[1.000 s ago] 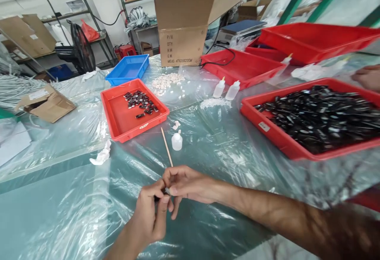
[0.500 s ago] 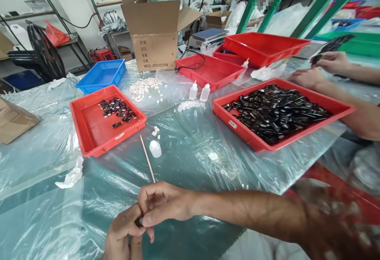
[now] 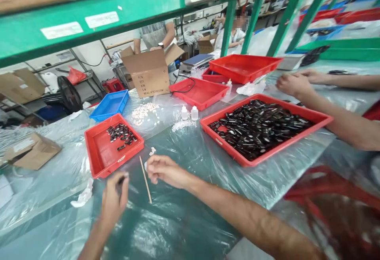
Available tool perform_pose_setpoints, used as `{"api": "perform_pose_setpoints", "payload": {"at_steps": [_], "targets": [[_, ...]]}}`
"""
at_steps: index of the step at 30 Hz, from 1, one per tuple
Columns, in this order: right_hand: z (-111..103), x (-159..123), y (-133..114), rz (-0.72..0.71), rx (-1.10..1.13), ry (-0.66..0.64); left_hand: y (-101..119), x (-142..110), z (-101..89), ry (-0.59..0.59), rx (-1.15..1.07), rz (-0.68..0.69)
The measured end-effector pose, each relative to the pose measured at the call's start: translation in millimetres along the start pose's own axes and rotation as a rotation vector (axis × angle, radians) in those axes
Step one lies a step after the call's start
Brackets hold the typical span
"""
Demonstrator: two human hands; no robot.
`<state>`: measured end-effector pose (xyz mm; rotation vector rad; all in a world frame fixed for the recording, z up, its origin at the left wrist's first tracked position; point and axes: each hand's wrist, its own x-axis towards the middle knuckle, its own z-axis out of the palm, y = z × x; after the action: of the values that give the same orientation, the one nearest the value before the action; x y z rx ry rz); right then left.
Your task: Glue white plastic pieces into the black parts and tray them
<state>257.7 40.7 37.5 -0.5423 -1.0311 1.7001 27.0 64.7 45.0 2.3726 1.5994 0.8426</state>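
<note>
My left hand (image 3: 114,196) is raised near the front corner of the left red tray (image 3: 101,173). A small dark, shiny piece (image 3: 121,181) is pinched between its thumb and fingers, blurred by motion. My right hand (image 3: 166,171) curls its fingers round a small white plastic bottle (image 3: 145,166), which is mostly hidden behind them. A thin wooden stick (image 3: 145,181) lies on the table between my hands. Several dark pieces (image 3: 120,134) with pale faces lie in the left red tray. Small white bits (image 3: 152,150) rest just beyond my right hand.
A red tray (image 3: 237,159) heaped with dark pieces stands right, beside a co-worker's hands (image 3: 292,82). Two white bottles (image 3: 189,112), scattered pale pieces (image 3: 145,112), a blue tray (image 3: 109,105) and a cardboard box (image 3: 151,74) stand farther back. A green beam (image 3: 133,8) crosses overhead.
My hands have moved apart. The left went up and left with the dark piece; the right reached forward to the white bottle. The view has tilted up, showing the green beam.
</note>
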Motion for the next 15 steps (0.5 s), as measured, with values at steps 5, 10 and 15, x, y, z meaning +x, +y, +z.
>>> {"api": "perform_pose_setpoints", "payload": {"at_steps": [5, 10, 15], "targets": [[-5, 5, -20, -0.115, -0.239, 0.157, -27, 82, -32.9, -0.157, 0.146, 0.059], [-23, -8, -59, -0.356, -0.369, 0.401, -37, 66, -40.7, -0.184, 0.223, 0.011], [-120, -52, -133, -0.469, -0.836, 0.802, -35, 6, -55.5, -0.182, 0.213, 0.104]]}}
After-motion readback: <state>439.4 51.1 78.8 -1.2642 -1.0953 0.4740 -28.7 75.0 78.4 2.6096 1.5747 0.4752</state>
